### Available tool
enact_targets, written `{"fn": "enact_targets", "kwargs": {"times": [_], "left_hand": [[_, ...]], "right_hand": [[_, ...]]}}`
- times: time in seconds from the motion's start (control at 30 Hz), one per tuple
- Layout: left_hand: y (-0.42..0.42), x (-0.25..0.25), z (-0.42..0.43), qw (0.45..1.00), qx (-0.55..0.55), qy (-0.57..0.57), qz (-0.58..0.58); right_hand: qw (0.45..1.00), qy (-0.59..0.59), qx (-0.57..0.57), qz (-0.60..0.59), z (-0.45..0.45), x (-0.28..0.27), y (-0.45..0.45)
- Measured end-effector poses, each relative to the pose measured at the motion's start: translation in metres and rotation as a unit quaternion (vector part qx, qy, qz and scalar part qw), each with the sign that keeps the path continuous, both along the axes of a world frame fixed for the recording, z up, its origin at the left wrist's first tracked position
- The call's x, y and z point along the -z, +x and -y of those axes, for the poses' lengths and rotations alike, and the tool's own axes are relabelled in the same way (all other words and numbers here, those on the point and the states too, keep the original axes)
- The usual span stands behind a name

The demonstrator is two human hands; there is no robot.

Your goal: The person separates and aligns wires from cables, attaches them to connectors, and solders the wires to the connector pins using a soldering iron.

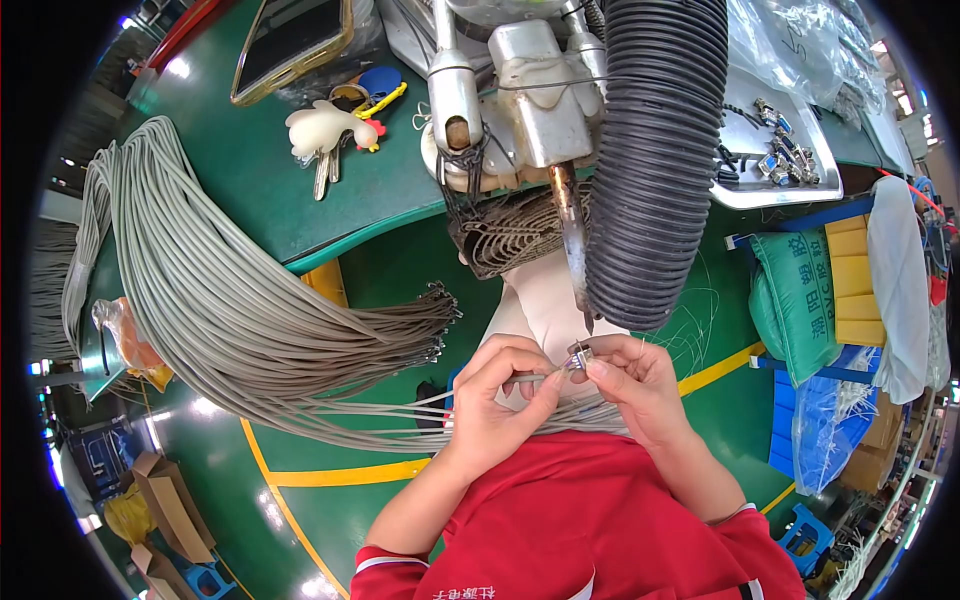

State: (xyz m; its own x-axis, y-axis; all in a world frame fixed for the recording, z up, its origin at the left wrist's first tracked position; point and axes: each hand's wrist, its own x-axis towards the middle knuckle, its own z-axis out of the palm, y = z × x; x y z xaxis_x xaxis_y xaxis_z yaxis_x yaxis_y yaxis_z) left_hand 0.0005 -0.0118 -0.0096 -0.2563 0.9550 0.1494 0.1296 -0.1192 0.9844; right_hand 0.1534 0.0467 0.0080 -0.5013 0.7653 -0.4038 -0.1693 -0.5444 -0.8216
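Note:
Just below the tip of a soldering iron [572,230], both hands meet over the lap. My left hand [503,400] pinches the end of a grey cable, its thin wires reaching a small metal connector [578,357]. My right hand [640,385] holds that connector between thumb and fingers. The iron's tip points down at the connector, slightly above it; I cannot tell whether they touch. A large bundle of grey cables [230,270] hangs over the table edge at the left, its stripped ends near my left hand.
A black ribbed hose [655,150] stands right of the iron. On the green table [400,190] lie a phone [292,45] and keys with a white charm [325,130]. A metal tray [790,185] holds several connectors. Yellow bins [853,275] and a green sack [793,300] are at right.

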Motion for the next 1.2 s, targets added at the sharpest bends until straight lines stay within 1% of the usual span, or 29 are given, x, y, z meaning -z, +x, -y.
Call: {"fn": "enact_targets", "kwargs": {"times": [0.5,0.6,0.77,0.9,1.0,1.03,1.1,1.13,1.2], "left_hand": [[-0.01,-0.004,-0.006,0.999,0.042,-0.022,-0.019],[-0.01,-0.004,-0.006,0.998,0.046,-0.034,0.004],[-0.008,-0.002,-0.006,0.998,0.047,-0.037,0.009],[-0.006,-0.002,-0.005,0.997,0.05,-0.045,0.033],[-0.005,0.003,-0.004,0.987,0.064,-0.077,0.124],[-0.005,0.004,-0.004,0.987,0.064,-0.077,0.124],[-0.004,0.006,-0.004,0.981,0.068,-0.076,0.163],[-0.004,0.006,-0.004,0.978,0.069,-0.076,0.182],[-0.005,0.003,-0.004,0.978,0.063,-0.086,0.179]], "right_hand": [[1.0,0.014,-0.008,0.01,0.001,0.002,0.001],[1.0,0.019,-0.009,0.013,0.001,0.003,0.001],[0.999,0.028,-0.009,0.016,0.002,0.004,0.001],[0.999,0.026,-0.009,0.018,0.001,0.003,0.001],[0.999,0.039,-0.012,0.027,0.003,0.003,0.001],[0.998,0.053,-0.013,0.035,0.005,0.004,0.0],[0.997,0.068,-0.016,0.042,0.004,0.008,0.001],[0.996,0.074,0.007,0.038,0.003,0.014,0.003],[0.994,0.088,0.049,0.031,-0.002,0.022,0.009]]}}
